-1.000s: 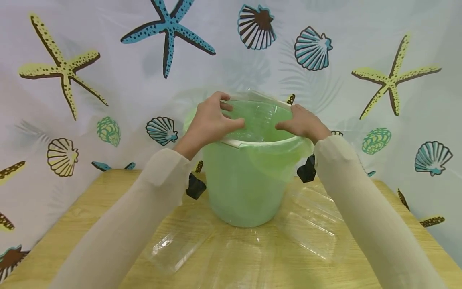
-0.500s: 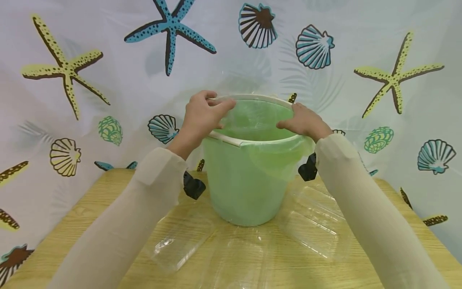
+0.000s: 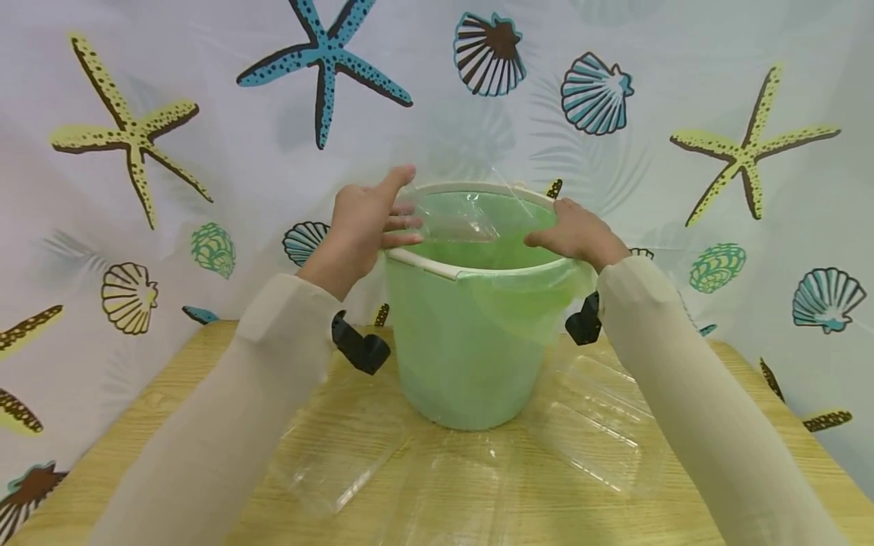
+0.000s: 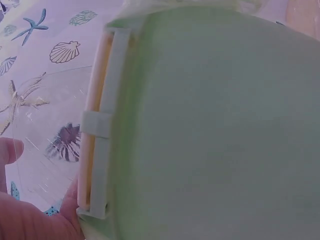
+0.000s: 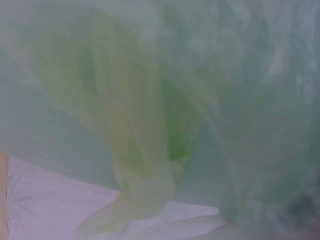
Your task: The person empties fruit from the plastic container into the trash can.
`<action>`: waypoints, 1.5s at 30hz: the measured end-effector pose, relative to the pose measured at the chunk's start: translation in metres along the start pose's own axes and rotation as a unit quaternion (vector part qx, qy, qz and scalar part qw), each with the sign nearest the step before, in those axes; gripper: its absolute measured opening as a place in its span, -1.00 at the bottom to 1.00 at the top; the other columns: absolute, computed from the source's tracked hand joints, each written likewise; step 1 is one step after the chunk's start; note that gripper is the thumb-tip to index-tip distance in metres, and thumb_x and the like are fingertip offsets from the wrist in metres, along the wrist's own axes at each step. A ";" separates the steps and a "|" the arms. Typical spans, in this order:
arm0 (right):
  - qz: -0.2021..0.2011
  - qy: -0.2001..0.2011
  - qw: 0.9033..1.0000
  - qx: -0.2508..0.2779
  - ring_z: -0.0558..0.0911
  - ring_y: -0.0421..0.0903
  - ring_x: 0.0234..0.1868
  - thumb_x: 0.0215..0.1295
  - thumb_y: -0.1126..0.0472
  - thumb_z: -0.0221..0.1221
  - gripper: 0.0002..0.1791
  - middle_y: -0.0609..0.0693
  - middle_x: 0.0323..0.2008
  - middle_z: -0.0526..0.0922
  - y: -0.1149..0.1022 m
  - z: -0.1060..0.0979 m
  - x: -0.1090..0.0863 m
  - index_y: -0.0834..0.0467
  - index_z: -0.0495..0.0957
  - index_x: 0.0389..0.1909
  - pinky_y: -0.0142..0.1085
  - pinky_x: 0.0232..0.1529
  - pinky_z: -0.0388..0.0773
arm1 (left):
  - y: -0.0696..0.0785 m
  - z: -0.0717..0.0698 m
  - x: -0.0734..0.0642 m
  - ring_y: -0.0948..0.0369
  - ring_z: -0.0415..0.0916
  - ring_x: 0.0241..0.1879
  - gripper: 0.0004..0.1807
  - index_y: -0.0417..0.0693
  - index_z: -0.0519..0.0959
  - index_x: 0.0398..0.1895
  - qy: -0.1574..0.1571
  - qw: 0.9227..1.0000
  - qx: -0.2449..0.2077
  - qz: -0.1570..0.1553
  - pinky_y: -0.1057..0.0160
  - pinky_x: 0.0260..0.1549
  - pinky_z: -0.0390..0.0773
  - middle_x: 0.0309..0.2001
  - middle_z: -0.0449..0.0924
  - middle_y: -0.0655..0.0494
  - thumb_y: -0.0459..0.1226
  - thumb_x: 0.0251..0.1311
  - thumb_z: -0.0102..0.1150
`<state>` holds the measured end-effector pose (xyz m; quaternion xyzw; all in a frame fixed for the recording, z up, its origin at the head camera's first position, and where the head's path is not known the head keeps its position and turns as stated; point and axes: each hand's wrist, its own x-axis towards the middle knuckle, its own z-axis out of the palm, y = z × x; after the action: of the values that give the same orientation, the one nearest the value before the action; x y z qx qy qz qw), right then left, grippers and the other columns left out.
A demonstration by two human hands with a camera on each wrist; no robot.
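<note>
A pale green bucket (image 3: 464, 356) with a whitish rim stands upright on the table. My left hand (image 3: 355, 227) is at its left rim, thumb raised and fingers straight. At those fingers a thin clear plastic piece (image 3: 457, 224) spans the bucket's mouth; in the left wrist view this clear piece (image 4: 37, 125) shows between the spread thumb and fingers. My right hand (image 3: 580, 231) grips the right rim, its thumb over the inner side. Translucent film (image 3: 526, 299) hangs over the bucket's outside below that hand, and fills the right wrist view as gathered yellow-green film (image 5: 140, 150).
Clear plastic trays lie on the wooden table (image 3: 225, 379): one front left (image 3: 341, 462), one in front of the bucket (image 3: 454, 485), and more at the right (image 3: 594, 432). Behind hangs a white curtain (image 3: 423, 121) with starfish and shells. A pinkish handle bar (image 4: 95, 125) runs along the bucket's side.
My left hand has moved left from over the bucket's mouth, its fingers straightening and its thumb lifting. The clear piece has shifted within the opening. My right hand stays at the rim.
</note>
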<state>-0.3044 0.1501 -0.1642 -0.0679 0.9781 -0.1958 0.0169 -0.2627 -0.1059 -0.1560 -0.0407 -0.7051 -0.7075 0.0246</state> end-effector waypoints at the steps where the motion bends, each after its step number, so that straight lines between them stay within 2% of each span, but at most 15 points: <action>1: 0.001 -0.001 1.000 0.001 -0.01 0.26 0.47 0.28 -0.06 0.03 -0.05 0.29 0.49 -0.11 0.000 0.000 0.000 0.36 -0.18 0.47 0.08 0.41 0.04 | 0.000 -0.002 0.000 0.01 0.52 0.14 -0.23 -0.18 0.14 0.42 -0.003 1.000 -0.010 -0.006 0.41 -0.41 0.63 0.31 0.33 -0.22 0.08 0.30 0.01; 5: 0.005 -0.005 1.000 0.002 -0.05 0.25 0.48 0.29 -0.07 0.02 -0.05 0.28 0.49 -0.16 0.000 -0.002 -0.001 0.34 -0.22 0.48 0.09 0.42 0.01 | 0.001 -0.007 -0.001 -0.01 0.48 0.19 -0.20 -0.19 0.08 0.44 -0.013 0.999 -0.040 -0.020 0.37 -0.35 0.64 0.34 0.28 -0.24 0.08 0.29 0.01; 12: 0.000 0.000 1.000 0.001 0.01 0.26 0.46 0.27 -0.06 0.03 -0.07 0.29 0.48 -0.10 0.002 -0.001 -0.001 0.33 -0.16 0.47 0.11 0.40 0.05 | -0.003 -0.020 -0.005 -0.04 0.48 0.19 -0.15 -0.27 0.04 0.44 -0.006 0.999 -0.051 -0.013 0.36 -0.33 0.65 0.35 0.26 -0.25 0.08 0.28 0.03; 15: 0.001 -0.003 1.000 0.003 0.01 0.27 0.46 0.28 -0.06 0.02 -0.06 0.29 0.48 -0.11 0.003 0.000 -0.001 0.34 -0.18 0.47 0.11 0.40 0.05 | -0.006 -0.029 -0.008 -0.02 0.46 0.20 -0.14 -0.27 0.03 0.44 0.000 0.997 -0.073 -0.015 0.37 -0.31 0.64 0.36 0.24 -0.23 0.08 0.27 0.04; 21: 0.006 -0.009 1.000 0.003 -0.06 0.27 0.47 0.30 -0.07 0.01 -0.04 0.29 0.49 -0.17 0.002 -0.001 -0.001 0.34 -0.24 0.48 0.11 0.41 0.01 | -0.011 -0.049 -0.016 0.01 0.37 0.28 -0.07 -0.25 -0.11 0.47 -0.015 0.991 -0.126 -0.028 0.32 -0.17 0.61 0.44 0.07 -0.19 0.09 0.28 0.03; 29: 0.000 -0.006 1.000 0.000 -0.03 0.28 0.46 0.29 -0.07 0.02 -0.04 0.30 0.49 -0.15 0.000 0.000 -0.001 0.35 -0.23 0.47 0.12 0.40 0.02 | -0.016 -0.074 -0.026 -0.01 0.25 0.36 -0.03 -0.21 -0.17 0.49 -0.037 0.986 -0.160 -0.019 0.31 -0.13 0.61 0.45 -0.04 -0.23 0.10 0.26 0.05; 32: 0.001 -0.005 1.000 0.000 -0.02 0.28 0.46 0.29 -0.07 0.02 -0.05 0.30 0.49 -0.15 -0.001 0.000 -0.001 0.34 -0.22 0.47 0.12 0.40 0.03 | -0.018 -0.085 -0.028 -0.02 0.28 0.35 -0.03 -0.19 -0.19 0.49 -0.044 0.980 -0.191 -0.026 0.28 -0.16 0.63 0.44 -0.03 -0.21 0.08 0.25 0.07; 37: 0.000 -0.003 1.000 0.005 0.03 0.28 0.44 0.28 -0.07 0.03 -0.06 0.30 0.48 -0.11 -0.002 0.001 -0.001 0.34 -0.18 0.47 0.12 0.38 0.08 | -0.027 -0.107 -0.034 0.11 0.59 0.01 -0.08 -0.05 -0.26 0.48 -0.053 0.965 -0.253 -0.036 0.26 -0.18 0.65 0.46 -0.13 -0.16 0.01 0.29 0.06; 41: 0.001 -0.003 1.000 0.003 0.02 0.29 0.44 0.28 -0.07 0.03 -0.05 0.29 0.48 -0.13 -0.003 0.002 -0.001 0.34 -0.20 0.47 0.13 0.38 0.07 | -0.036 -0.124 -0.038 0.11 0.67 -0.15 -0.25 0.02 -0.20 0.36 -0.057 0.953 -0.295 -0.038 0.22 -0.14 0.64 0.42 -0.10 -0.15 -0.04 0.33 0.02; 42: 0.002 -0.003 1.000 0.004 0.01 0.28 0.45 0.28 -0.08 0.02 -0.04 0.29 0.49 -0.14 -0.003 0.002 -0.001 0.34 -0.21 0.47 0.12 0.39 0.07 | -0.038 -0.128 -0.039 0.10 0.66 -0.14 -0.25 0.02 -0.22 0.36 -0.058 0.951 -0.302 -0.038 0.22 -0.14 0.64 0.44 -0.14 -0.17 -0.04 0.34 0.01; 44: 0.002 -0.004 1.000 0.003 -0.01 0.29 0.46 0.29 -0.08 0.02 -0.04 0.29 0.49 -0.16 -0.003 0.003 -0.001 0.34 -0.24 0.48 0.13 0.39 0.05 | -0.044 -0.135 -0.041 0.04 0.54 0.11 -0.21 0.05 -0.29 0.40 -0.063 0.947 -0.313 -0.038 0.22 -0.11 0.63 0.47 -0.22 -0.19 -0.04 0.35 -0.03; 45: 0.002 -0.005 1.000 0.004 -0.02 0.29 0.46 0.29 -0.08 0.01 -0.03 0.29 0.49 -0.17 -0.003 0.003 -0.001 0.34 -0.24 0.48 0.13 0.39 0.05 | -0.046 -0.139 -0.042 0.02 0.43 0.23 -0.17 0.07 -0.36 0.43 -0.067 0.945 -0.319 -0.038 0.23 -0.10 0.62 0.50 -0.33 -0.18 -0.04 0.37 -0.06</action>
<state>-0.3028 0.1464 -0.1657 -0.0667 0.9774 -0.1992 0.0220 -0.2278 -0.2452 -0.2063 -0.0669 -0.4435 -0.8915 -0.0639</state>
